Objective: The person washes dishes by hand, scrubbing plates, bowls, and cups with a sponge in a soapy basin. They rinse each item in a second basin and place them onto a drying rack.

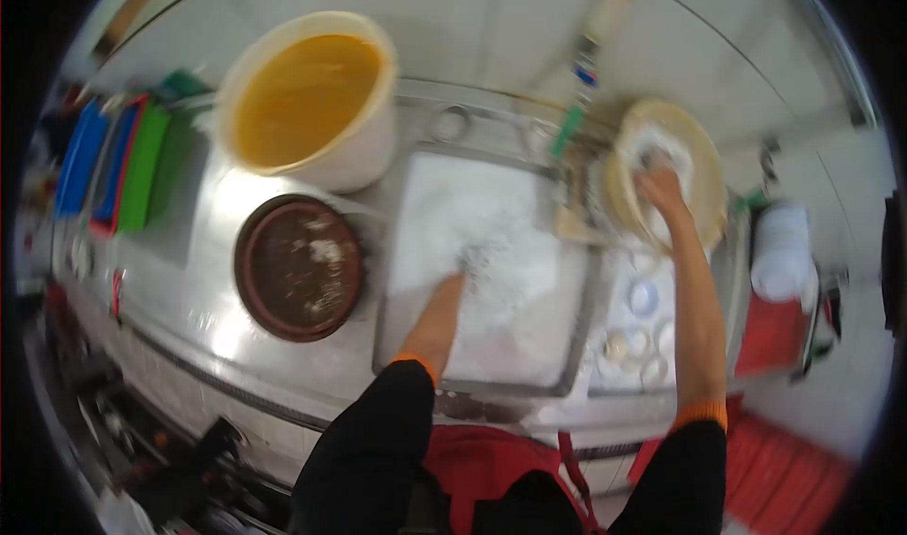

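Note:
My left hand [460,278] reaches down into white suds that fill the steel sink basin [583,322]. Its fingers are under the foam, so I cannot see what they touch. Off to the right, my right hand [658,183] is inside a cream plastic tub [707,147] with white foam in it. The fingers there look closed around a small greyish thing [652,159], too blurred to name.
A large white bucket [364,152] of orange-yellow liquid stands at the back left, behind a brown round basin [248,275] with food bits. Small dishes [643,298] sit in suds at right. Coloured trays [144,176] stand far left; a rolled white towel [782,251] lies far right.

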A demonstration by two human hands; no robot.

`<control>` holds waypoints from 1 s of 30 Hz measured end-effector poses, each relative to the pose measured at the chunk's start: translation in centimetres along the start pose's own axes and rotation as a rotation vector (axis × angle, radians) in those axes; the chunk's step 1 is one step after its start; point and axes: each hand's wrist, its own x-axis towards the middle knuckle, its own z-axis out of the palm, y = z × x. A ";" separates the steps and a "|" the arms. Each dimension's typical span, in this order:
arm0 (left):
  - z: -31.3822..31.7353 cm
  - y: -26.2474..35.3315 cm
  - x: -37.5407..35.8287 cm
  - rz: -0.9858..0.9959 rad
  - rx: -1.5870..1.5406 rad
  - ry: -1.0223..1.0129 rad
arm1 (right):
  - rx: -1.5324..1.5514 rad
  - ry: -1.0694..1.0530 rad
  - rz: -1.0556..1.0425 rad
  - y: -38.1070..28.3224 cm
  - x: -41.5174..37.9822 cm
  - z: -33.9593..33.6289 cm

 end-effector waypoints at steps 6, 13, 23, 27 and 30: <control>2.2 2.1 -4.2 0.023 -0.252 0.156 | 0.399 0.382 0.197 0.5 -3.7 -2.1; 1.3 7.3 -13.8 0.026 -0.471 0.601 | 1.180 0.502 0.203 -2.7 -9.3 -4.5; 1.3 13.3 -21.8 0.804 -1.368 0.875 | 1.295 0.081 0.203 -17.0 -23.9 10.5; 4.6 12.8 -17.9 0.860 -0.787 0.863 | 2.205 -0.157 0.443 -18.3 -21.5 13.2; 4.4 15.7 -20.5 0.846 -1.015 0.751 | 2.279 -0.071 0.491 -18.4 -21.0 11.6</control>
